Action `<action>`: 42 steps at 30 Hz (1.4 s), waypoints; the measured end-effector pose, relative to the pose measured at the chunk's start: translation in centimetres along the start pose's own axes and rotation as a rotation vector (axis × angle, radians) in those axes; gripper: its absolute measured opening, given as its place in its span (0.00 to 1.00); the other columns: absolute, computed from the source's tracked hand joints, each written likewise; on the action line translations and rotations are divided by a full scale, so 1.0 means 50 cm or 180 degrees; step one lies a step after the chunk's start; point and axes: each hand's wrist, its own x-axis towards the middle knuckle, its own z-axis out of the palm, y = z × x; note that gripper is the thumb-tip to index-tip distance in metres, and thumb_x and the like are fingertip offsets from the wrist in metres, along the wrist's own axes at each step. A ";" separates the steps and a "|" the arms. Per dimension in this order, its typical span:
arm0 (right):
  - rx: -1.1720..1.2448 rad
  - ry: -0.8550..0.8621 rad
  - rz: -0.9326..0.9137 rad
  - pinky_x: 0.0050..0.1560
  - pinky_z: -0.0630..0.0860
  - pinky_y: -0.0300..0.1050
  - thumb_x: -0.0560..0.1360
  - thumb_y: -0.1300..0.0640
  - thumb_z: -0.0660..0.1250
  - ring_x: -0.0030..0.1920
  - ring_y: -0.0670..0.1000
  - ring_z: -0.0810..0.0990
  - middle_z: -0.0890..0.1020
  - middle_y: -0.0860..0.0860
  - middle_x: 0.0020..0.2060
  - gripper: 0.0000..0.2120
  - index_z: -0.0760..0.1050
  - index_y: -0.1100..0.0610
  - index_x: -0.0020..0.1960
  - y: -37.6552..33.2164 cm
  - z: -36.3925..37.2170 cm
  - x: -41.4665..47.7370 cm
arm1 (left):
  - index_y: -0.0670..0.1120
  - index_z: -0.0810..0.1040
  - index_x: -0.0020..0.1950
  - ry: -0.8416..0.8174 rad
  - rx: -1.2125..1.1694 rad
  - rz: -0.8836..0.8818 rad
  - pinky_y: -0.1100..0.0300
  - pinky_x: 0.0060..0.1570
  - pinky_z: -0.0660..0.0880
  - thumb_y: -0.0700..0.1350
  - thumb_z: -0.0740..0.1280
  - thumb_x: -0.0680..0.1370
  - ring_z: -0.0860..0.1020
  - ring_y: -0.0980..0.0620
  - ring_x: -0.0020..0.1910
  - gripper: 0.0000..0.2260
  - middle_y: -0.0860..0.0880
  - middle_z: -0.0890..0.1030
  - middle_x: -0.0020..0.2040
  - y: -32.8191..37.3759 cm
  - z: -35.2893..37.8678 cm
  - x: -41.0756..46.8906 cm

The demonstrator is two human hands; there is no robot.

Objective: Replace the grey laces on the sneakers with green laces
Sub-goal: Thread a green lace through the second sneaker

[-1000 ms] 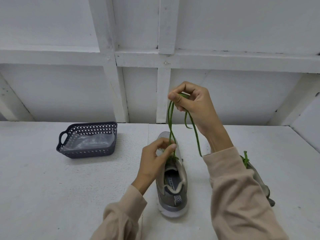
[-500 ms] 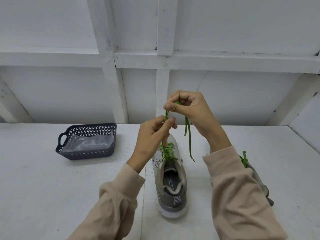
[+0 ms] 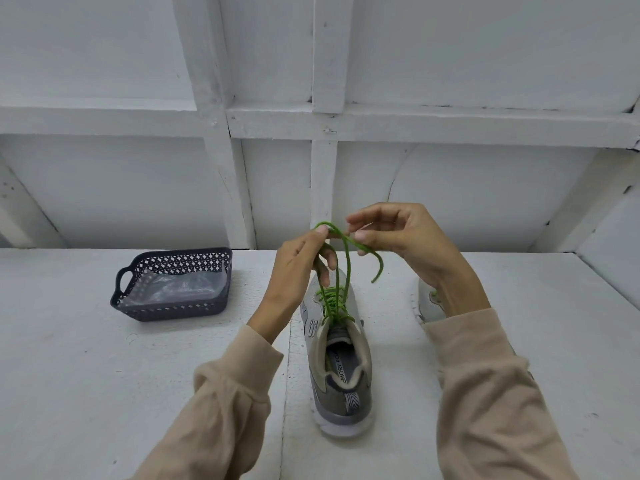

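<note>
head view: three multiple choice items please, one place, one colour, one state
1. Where does the basket sit from the sneaker?
A) to its left B) to its right C) inside it
2. What colour is the lace in the sneaker?
A) grey B) green C) red
3. What is the lace's state?
A) tied in a bow B) lying in the basket C) held up untied by both hands
1 A: it stands left of the sneaker on the table; 2 B: bright green strands cross the eyelets; 3 C: the left hand and right hand pinch it above the sneaker.
</note>
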 end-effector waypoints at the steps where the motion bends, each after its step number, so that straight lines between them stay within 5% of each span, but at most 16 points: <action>1: -0.0020 -0.0010 0.0015 0.45 0.80 0.43 0.69 0.69 0.73 0.42 0.57 0.83 0.84 0.62 0.46 0.13 0.81 0.64 0.53 0.001 0.001 -0.002 | 0.41 0.83 0.53 0.0034 0.0044 -0.0017 0.56 0.38 0.72 0.48 0.56 0.84 0.71 0.48 0.24 0.17 0.48 0.77 0.32 -0.001 0.000 0.001; 11: -0.0206 0.0034 0.0144 0.42 0.80 0.43 0.68 0.72 0.74 0.38 0.51 0.82 0.82 0.60 0.41 0.12 0.80 0.66 0.50 0.021 0.021 -0.014 | 0.55 0.83 0.38 0.0208 0.0263 0.0150 0.56 0.37 0.69 0.51 0.62 0.81 0.72 0.51 0.27 0.15 0.52 0.76 0.35 -0.011 0.002 -0.004; 18: -0.0204 -0.0282 0.0441 0.50 0.82 0.49 0.69 0.71 0.73 0.38 0.55 0.81 0.83 0.53 0.47 0.17 0.79 0.60 0.55 0.063 0.040 -0.011 | 0.47 0.81 0.41 0.0226 0.0368 0.0175 0.65 0.34 0.69 0.48 0.61 0.82 0.70 0.54 0.28 0.14 0.53 0.80 0.39 -0.017 0.007 -0.006; 21: -0.0361 -0.0291 0.0448 0.51 0.80 0.46 0.70 0.70 0.72 0.38 0.54 0.82 0.83 0.50 0.39 0.12 0.80 0.61 0.52 0.066 0.044 -0.010 | 0.51 0.79 0.36 0.0124 0.0378 0.0215 0.68 0.34 0.69 0.46 0.62 0.82 0.70 0.56 0.28 0.16 0.51 0.79 0.38 -0.014 0.002 -0.008; 25: -0.0419 -0.0386 0.0331 0.44 0.79 0.44 0.71 0.72 0.69 0.40 0.58 0.83 0.83 0.61 0.40 0.12 0.79 0.65 0.53 0.072 0.055 -0.004 | 0.42 0.77 0.37 -0.0198 0.0401 0.0325 0.68 0.35 0.68 0.48 0.62 0.79 0.70 0.55 0.29 0.14 0.53 0.73 0.32 -0.014 -0.003 -0.010; 30: -0.0556 0.0015 -0.0011 0.39 0.80 0.48 0.73 0.67 0.69 0.36 0.56 0.80 0.81 0.58 0.35 0.03 0.80 0.64 0.47 0.081 0.064 0.000 | 0.39 0.80 0.39 -0.0352 0.0465 0.0529 0.61 0.35 0.71 0.55 0.62 0.76 0.72 0.51 0.29 0.20 0.40 0.76 0.32 -0.012 -0.014 -0.005; 36: -0.0454 -0.0024 -0.0105 0.44 0.75 0.39 0.74 0.64 0.71 0.42 0.49 0.80 0.83 0.55 0.40 0.05 0.76 0.57 0.45 0.078 0.060 0.002 | 0.42 0.82 0.41 -0.0411 0.0642 0.0692 0.62 0.38 0.74 0.56 0.62 0.76 0.75 0.55 0.33 0.19 0.54 0.77 0.34 -0.004 -0.020 0.000; 42: 0.0113 0.0025 -0.0059 0.46 0.75 0.39 0.69 0.66 0.74 0.41 0.48 0.78 0.80 0.49 0.37 0.07 0.77 0.59 0.43 0.086 0.046 -0.002 | 0.45 0.81 0.42 -0.0398 0.1009 0.1006 0.51 0.41 0.76 0.53 0.60 0.79 0.74 0.53 0.39 0.16 0.51 0.75 0.40 -0.011 -0.020 -0.001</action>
